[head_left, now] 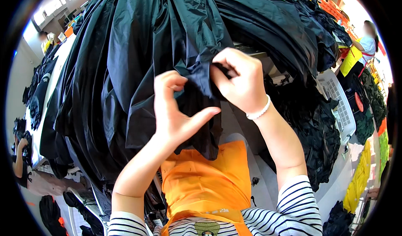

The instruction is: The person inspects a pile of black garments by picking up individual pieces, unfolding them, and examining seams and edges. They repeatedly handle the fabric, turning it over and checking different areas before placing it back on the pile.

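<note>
A large heap of dark, shiny black fabric (pixel 130 51) hangs in long folds before me. My right hand (pixel 243 83), with a white beaded bracelet (pixel 259 110) at the wrist, pinches a bunched edge of this fabric (pixel 202 77) between thumb and fingers. Left of it, my left hand (pixel 169 114) has its thumb stretched out and its fingers bent, with a wide gap between them. Its fingertips are beside the bunched edge; whether they touch it is unclear. Below the hands, a loose end of the fabric hangs over my orange apron (pixel 205 177).
At the right, a white plastic basket (pixel 338 106) stands beside another dark fabric pile (pixel 310 131). A person in a yellow apron (pixel 351 62) works beyond it. At the left runs a white table (pixel 52 89) with black pieces on it; another person's arm (pixel 19 160) shows there.
</note>
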A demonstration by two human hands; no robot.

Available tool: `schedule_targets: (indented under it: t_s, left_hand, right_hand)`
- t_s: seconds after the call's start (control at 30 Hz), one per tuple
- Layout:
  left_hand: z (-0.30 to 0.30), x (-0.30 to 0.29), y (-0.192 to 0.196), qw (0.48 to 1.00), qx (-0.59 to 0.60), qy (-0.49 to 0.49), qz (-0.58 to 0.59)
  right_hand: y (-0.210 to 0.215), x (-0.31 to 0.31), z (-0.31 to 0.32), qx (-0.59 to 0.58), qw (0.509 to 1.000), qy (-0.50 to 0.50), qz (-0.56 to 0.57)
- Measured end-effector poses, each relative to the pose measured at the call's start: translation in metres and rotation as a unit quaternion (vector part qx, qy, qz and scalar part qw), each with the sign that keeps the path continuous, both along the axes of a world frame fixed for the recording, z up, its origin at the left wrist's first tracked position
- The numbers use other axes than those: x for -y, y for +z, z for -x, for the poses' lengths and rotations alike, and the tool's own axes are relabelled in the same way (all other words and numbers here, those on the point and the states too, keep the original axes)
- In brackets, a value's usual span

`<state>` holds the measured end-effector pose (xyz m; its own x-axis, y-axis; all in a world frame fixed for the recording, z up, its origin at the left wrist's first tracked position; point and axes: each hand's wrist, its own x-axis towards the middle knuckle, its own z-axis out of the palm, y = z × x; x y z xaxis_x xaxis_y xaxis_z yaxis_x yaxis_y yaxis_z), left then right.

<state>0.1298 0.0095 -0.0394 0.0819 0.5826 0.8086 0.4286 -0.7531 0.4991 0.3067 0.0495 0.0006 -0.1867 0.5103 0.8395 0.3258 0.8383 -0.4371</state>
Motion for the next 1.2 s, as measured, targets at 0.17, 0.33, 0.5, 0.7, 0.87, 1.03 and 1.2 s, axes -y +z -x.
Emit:
schedule_targets:
  t_s: [0.17,0.33,0.5,0.7,0.87,1.03,1.2]
  left_hand:
    - [-0.017,-0.002,-0.001,0.959,0.150,-0.027,0.240]
    - [0.002,0.006,0.017,0.996,0.033,0.084,-0.009]
    - [0.021,-0.018,0.079,0.902,0.147,-0.376,0.154]
    - [-0.015,-0.096,0.052,0.899,-0.429,-0.037,0.084]
    - [0.010,-0.089,0.039,0.849,-0.522,0.052,-0.060]
    - [0.043,-0.058,0.069,0.734,-0.668,0.117,0.033]
    - [0.022,-0.062,0.044,0.749,-0.655,0.099,-0.022]
  right_hand:
    - [0.020,0.003,0.014,-0.066,0.988,0.052,0.132]
    - [0.014,0.015,0.017,0.011,0.958,0.179,0.225]
    - [-0.054,0.009,0.037,0.041,0.957,0.221,0.185]
    - [-0.084,0.043,0.082,-0.007,0.917,0.300,0.263]
    - [-0.053,0.011,-0.008,-0.042,0.970,0.110,0.215]
    - [-0.035,-0.078,-0.182,-0.121,0.943,-0.311,-0.002]
    - [-0.095,-0.094,-0.349,-0.333,0.796,-0.394,0.316]
